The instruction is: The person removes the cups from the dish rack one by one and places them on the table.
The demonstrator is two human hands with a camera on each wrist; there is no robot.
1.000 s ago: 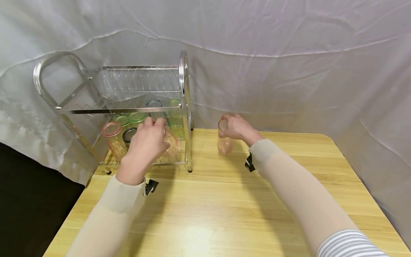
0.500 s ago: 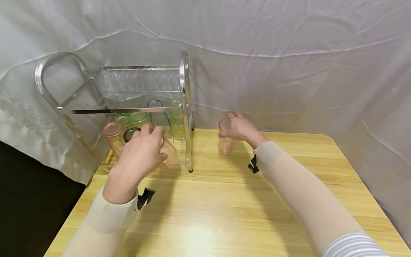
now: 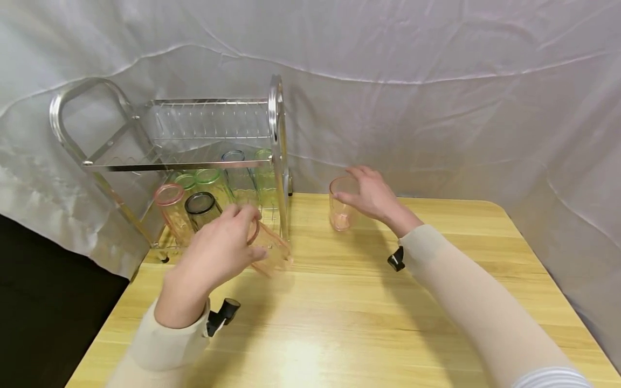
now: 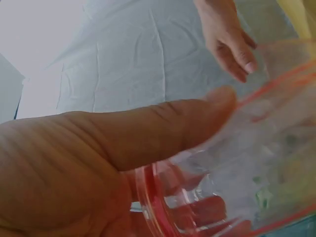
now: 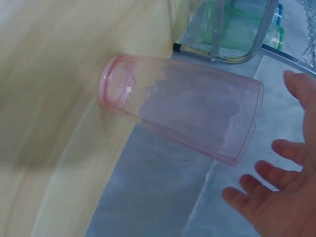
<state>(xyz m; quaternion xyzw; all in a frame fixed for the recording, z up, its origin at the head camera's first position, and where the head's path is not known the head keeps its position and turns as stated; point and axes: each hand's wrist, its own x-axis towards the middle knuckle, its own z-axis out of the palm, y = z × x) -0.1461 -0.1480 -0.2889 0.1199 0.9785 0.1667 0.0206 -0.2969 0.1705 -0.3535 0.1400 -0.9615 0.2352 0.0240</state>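
Note:
My left hand (image 3: 215, 258) grips a clear pink-orange drinking glass (image 3: 275, 252) just in front of the rack's right side. That glass is tilted, its base toward the hand and its mouth pointing right; in the left wrist view the thumb (image 4: 168, 128) lies along its wall, and fingers show through it. Farther right, a second pink glass (image 3: 339, 220) stands upright on the wooden table. My right hand (image 3: 374, 198) is beside it, fingers spread; in the right wrist view a gap shows between the fingertips and the glass (image 5: 197, 106).
A two-tier metal dish rack (image 3: 179, 167) stands at the back left. On its lower level are a pink glass (image 3: 176, 215), a dark grey glass (image 3: 201, 209), a blue glass (image 3: 240, 182) and several green ones (image 3: 213, 183). Grey cloth (image 3: 436, 118) hangs behind the table (image 3: 349, 312).
My left hand has drawn its glass out of the rack, toward me and to the right. The right hand has let go of the standing glass and moved right, fingers opening.

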